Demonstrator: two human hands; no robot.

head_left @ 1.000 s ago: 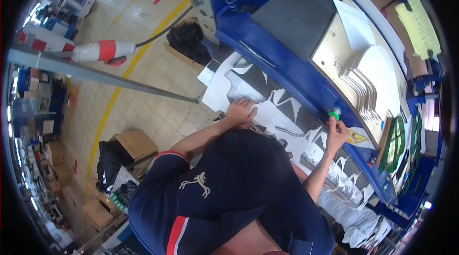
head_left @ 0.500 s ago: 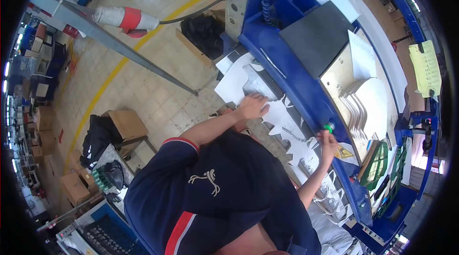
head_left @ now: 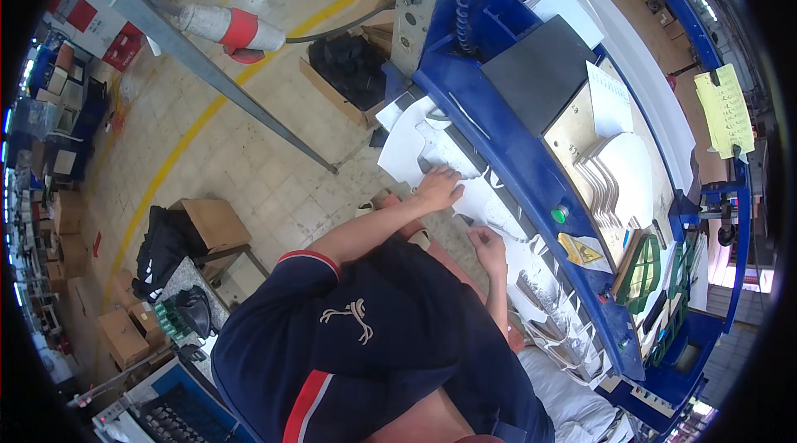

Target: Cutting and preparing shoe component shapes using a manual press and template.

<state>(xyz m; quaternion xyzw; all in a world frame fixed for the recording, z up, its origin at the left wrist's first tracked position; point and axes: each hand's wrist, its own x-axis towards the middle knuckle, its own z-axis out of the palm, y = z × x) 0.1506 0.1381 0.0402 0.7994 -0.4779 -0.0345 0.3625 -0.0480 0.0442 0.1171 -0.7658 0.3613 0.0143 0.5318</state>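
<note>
A white sheet with shaped cut-outs and jagged edges [head_left: 401, 148] lies along the near side of the blue machine [head_left: 481, 111]. My left hand [head_left: 437, 190] rests on this sheet, fingers laid over it and the thumb apart. Beside the sheet's near edge is my right hand [head_left: 491, 250], its fingers loosely bent and slightly apart, with nothing visible in them. A green push button [head_left: 559, 215] sits on the machine's front, beyond my right hand. Further along, the white material [head_left: 531, 277] is torn into strips and scraps.
On the machine stand a row of curved white cut pieces [head_left: 627, 173], a dark grey sheet [head_left: 540, 73] and green patterned pieces [head_left: 639, 273]. A slanted metal post [head_left: 216, 78] rises at the left. Cardboard boxes [head_left: 212, 223] and a box of black material [head_left: 347, 69] are on the floor side.
My right hand has let go of the green button and moved left to the white sheet's near edge. The left hand has stayed on the sheet. The view has shifted slightly.
</note>
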